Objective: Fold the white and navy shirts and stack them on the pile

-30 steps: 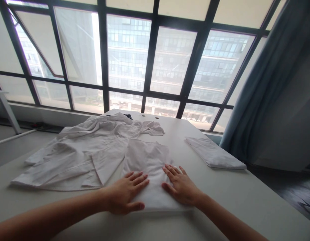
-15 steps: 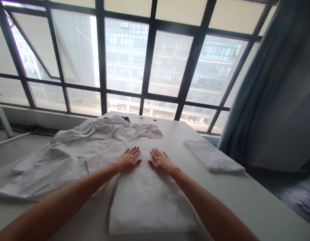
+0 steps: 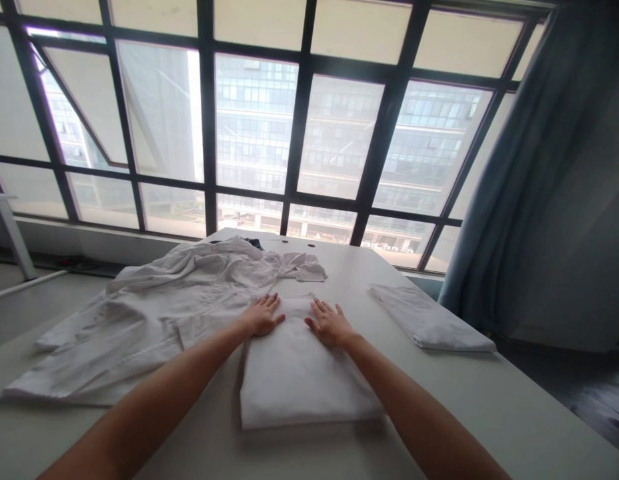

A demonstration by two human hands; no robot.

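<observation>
A folded white garment [image 3: 304, 380] lies on the white table in front of me, its long side running away from me. My left hand [image 3: 262, 315] rests flat on its far left part, fingers stretched out. On the far right part lies my right hand [image 3: 330, 323], palm down with fingers spread. Neither hand grips the cloth. Just left of my left hand, a rumpled white shirt-like garment [image 3: 154, 320] is spread out, with a sleeve [image 3: 303, 267] reaching beyond the folded one.
Another folded white garment [image 3: 432, 317] sits near the right edge of the table [image 3: 469, 413]. Dark cloth [image 3: 253, 244] shows behind the spread garment. Tall windows [image 3: 257, 123] stand beyond the table, and a blue-grey curtain [image 3: 509, 180] hangs at the right.
The folded garment has slid away from me, its near edge now farther off. Both hands have moved slightly forward with it, and the right hand sits a little farther right.
</observation>
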